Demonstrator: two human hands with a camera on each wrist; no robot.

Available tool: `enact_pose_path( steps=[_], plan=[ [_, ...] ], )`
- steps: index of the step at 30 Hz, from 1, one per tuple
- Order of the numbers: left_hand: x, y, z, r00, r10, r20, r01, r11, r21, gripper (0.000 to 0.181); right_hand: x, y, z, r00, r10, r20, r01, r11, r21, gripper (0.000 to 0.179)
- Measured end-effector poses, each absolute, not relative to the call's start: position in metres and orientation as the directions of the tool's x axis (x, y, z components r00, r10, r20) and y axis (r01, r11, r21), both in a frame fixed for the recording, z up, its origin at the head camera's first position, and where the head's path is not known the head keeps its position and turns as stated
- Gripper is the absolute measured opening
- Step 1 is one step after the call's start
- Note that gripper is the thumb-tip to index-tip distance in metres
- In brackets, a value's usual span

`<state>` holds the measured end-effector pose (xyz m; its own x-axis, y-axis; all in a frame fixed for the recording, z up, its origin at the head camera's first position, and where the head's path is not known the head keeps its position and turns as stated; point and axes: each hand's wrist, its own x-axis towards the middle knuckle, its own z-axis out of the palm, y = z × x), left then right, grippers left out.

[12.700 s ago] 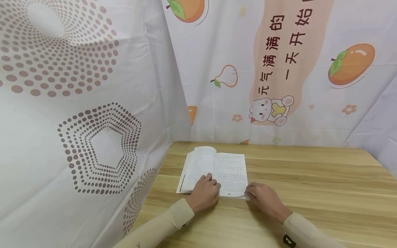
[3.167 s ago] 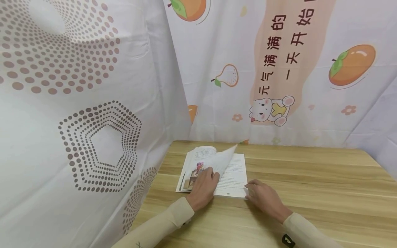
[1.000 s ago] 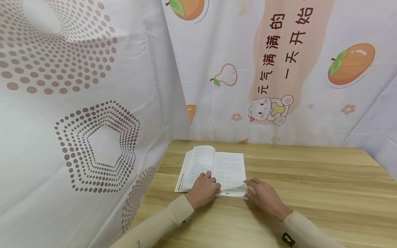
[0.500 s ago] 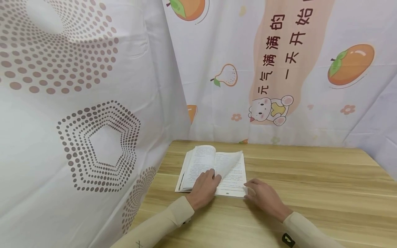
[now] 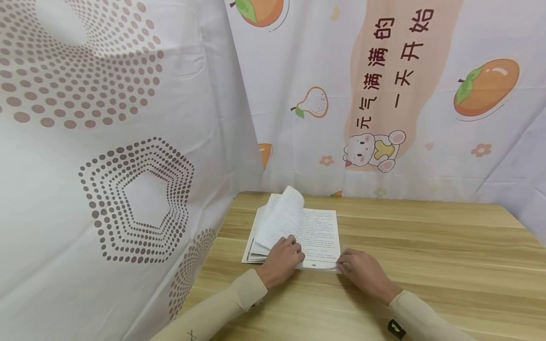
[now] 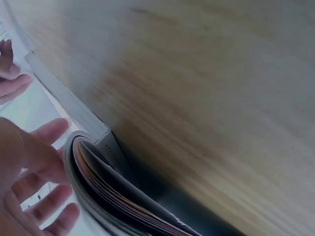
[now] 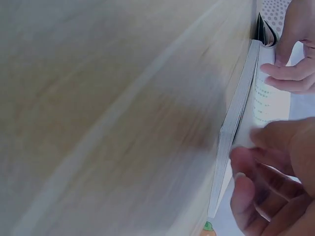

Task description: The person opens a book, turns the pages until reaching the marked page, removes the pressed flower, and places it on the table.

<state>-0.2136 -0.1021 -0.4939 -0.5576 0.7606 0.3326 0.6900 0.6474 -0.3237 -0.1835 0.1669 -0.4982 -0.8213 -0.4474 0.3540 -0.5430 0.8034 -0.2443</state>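
Note:
An open book [image 5: 320,232] lies flat on the wooden table [image 5: 426,265], close to the left cloth wall. One page [image 5: 283,215] stands arched over the book's left half. My left hand [image 5: 283,258] rests on the book's near edge by the spine, fingers lying against the foot of that page. In the left wrist view the left hand [image 6: 34,177] shows relaxed, spread fingers beside the curled page stack [image 6: 106,191]. My right hand [image 5: 360,271] lies on the table, fingertips touching the book's near right corner. The right wrist view shows the right hand [image 7: 275,172] beside the page block's edge [image 7: 236,123].
A white cloth with brown dot patterns [image 5: 106,166] hangs along the left. A fruit-printed cloth [image 5: 384,94] covers the back. The table stretches bare wood to the right of the book. Beige sleeves cover both forearms.
The page that hung raised over the right half has swung leftward and now arches over the left half by my left hand. My right hand has stayed at the near right corner.

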Motion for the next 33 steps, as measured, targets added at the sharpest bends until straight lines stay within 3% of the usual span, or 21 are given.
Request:
enact_pose_path(
  steps=[8,19,33],
  plan=[
    [-0.2108,-0.1034,-0.4972,-0.583,0.739,0.337,0.673,0.672,-0.309,0.008,-0.1829,0.1655,-0.4962,-0.815,-0.45,0.365,-0.55,0.799,-0.244,0.005],
    [-0.2093,-0.1023,-0.494,-0.637,0.708,0.304,0.636,0.706,-0.311,0.042,-0.1851,0.1642,-0.4995,-0.791,-0.448,0.417,-0.563,0.799,-0.21,0.01],
    [-0.2113,-0.1018,-0.4915,-0.654,0.698,0.291,0.636,0.716,-0.289,0.033,-0.1848,0.1637,-0.4966,-0.818,-0.411,0.403,-0.528,0.814,-0.242,0.013]
  ],
)
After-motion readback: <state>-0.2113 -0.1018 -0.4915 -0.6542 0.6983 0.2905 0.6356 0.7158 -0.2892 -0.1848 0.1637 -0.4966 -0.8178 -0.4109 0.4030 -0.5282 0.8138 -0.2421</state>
